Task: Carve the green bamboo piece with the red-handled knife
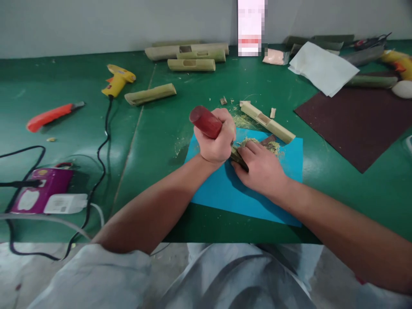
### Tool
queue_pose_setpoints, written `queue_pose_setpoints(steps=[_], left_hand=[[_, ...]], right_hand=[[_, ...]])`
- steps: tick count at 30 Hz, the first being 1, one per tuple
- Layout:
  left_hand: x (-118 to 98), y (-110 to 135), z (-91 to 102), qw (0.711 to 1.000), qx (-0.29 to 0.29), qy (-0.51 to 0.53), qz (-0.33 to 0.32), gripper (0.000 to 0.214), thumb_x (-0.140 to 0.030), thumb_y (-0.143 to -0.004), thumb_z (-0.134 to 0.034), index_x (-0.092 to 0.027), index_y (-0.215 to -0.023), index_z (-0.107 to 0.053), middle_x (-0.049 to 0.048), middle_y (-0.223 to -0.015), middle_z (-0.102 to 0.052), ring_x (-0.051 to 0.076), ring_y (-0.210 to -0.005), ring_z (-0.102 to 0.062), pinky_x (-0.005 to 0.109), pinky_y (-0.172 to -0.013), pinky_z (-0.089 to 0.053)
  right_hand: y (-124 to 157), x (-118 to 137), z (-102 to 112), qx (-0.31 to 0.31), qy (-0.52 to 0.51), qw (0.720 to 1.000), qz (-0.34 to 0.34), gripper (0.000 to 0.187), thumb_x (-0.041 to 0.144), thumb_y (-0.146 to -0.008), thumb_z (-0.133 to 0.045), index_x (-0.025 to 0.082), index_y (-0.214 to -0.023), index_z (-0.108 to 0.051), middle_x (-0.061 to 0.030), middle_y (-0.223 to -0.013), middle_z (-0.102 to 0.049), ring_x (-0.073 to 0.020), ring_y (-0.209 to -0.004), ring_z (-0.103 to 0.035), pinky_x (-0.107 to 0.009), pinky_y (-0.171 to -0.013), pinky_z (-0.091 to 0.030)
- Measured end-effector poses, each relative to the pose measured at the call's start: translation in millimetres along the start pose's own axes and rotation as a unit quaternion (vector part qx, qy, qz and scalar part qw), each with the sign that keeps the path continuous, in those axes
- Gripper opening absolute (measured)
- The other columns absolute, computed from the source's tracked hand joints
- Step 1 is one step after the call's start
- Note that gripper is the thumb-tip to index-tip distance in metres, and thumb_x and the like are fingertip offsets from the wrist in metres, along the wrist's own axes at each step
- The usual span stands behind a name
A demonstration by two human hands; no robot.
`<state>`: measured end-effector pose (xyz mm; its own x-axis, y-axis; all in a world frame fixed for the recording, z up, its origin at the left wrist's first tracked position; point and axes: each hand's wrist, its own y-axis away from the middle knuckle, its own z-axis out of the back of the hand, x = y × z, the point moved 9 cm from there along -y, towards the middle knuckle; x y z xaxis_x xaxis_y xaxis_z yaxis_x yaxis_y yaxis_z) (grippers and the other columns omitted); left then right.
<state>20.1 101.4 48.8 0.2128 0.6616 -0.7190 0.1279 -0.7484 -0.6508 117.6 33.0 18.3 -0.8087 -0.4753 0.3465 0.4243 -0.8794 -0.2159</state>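
Note:
My left hand is closed in a fist round the dark red wooden handle of a tool, whose blade end is hidden between my hands. My right hand lies with fingers curled, pressing down a dark green bamboo piece on a blue sheet. Pale shavings are piled just beyond my right fingers. A cut bamboo tube with a rectangular slot lies behind the sheet.
On the green table lie a yellow glue gun with black cord, an orange utility knife, several slotted bamboo tubes, a loose bamboo section, a purple box, a dark brown sheet and white paper.

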Motion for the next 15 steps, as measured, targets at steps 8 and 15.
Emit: queue_pose_setpoints(steps=[8, 15], left_hand=[[15.0, 1.8, 5.5, 0.998, 0.002, 0.036, 0.055, 0.049, -0.039, -0.087, -0.076, -0.020, -0.055, -0.044, -0.0053, -0.047, -0.039, 0.007, -0.039, -0.037, 0.028, -0.041, -0.023], [17.4, -3.6, 6.4, 0.999, -0.019, 0.031, 0.031, 0.049, -0.044, -0.102, -0.059, -0.020, -0.063, -0.041, -0.0049, -0.049, -0.039, 0.007, -0.043, -0.042, 0.028, -0.048, -0.032]], right_hand=[[-0.6, -5.0, 3.3, -0.024, -0.014, 1.000, -0.009, 0.021, 0.029, -0.097, -0.053, 0.016, -0.091, -0.068, -0.0122, -0.094, -0.068, -0.0253, -0.089, -0.061, -0.038, -0.079, -0.047], [0.7, -4.6, 2.8, -0.027, 0.012, 0.999, -0.013, 0.019, 0.031, -0.096, -0.056, 0.016, -0.094, -0.069, -0.0122, -0.095, -0.068, -0.0265, -0.091, -0.062, -0.038, -0.078, -0.048]])
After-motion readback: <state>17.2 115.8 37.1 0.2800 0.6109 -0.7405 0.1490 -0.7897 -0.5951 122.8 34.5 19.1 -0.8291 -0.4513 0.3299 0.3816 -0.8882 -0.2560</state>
